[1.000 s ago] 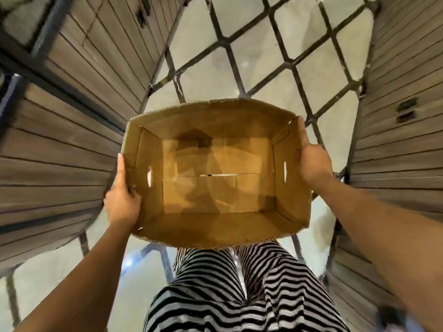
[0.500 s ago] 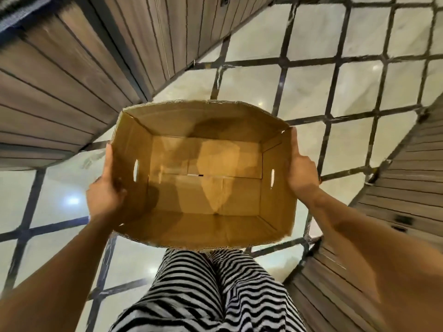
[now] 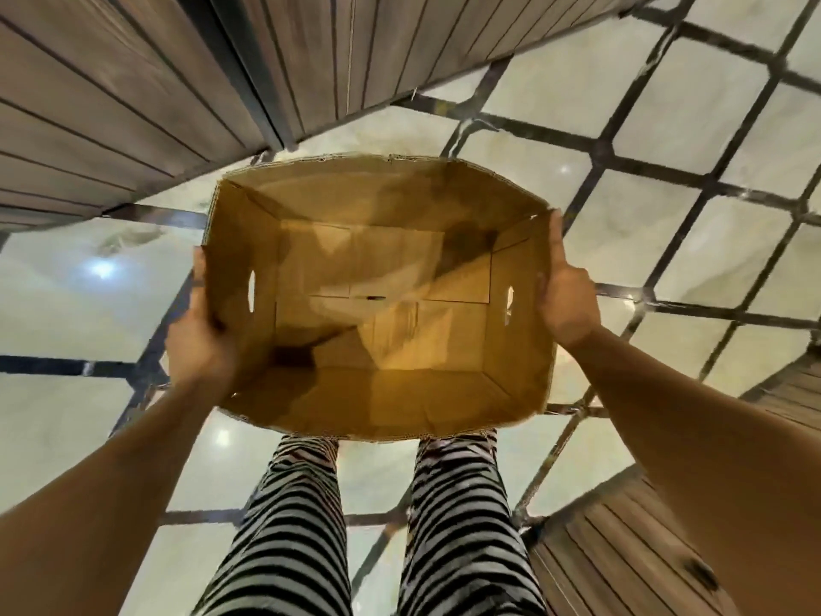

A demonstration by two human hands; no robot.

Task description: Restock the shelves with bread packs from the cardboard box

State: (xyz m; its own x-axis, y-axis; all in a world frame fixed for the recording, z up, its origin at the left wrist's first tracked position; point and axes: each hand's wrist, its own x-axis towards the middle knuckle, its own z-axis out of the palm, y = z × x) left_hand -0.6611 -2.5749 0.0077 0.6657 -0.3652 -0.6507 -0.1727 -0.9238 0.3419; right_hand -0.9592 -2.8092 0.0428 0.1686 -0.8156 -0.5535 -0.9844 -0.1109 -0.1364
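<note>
An open cardboard box [image 3: 377,393] hangs in front of me over the floor, and its inside is bare, with no bread packs in view. My left hand [image 3: 200,340] grips its left wall, thumb lying along the rim beside a slot handle. At the right wall, my right hand [image 3: 566,300] holds on with its thumb pointing up the edge. The fingers of both hands are hidden behind the cardboard.
A wood-slatted unit [image 3: 133,104] fills the upper left, and another slatted unit [image 3: 622,549] sits at the lower right. Pale glossy floor tiles [image 3: 666,126] with dark joints run between them. My legs in striped trousers [image 3: 293,526] show below the box.
The view has swung round: the slatted unit on the left has moved further up and away, more floor shows, and my legs are apart. Both hands keep the same hold on the box.
</note>
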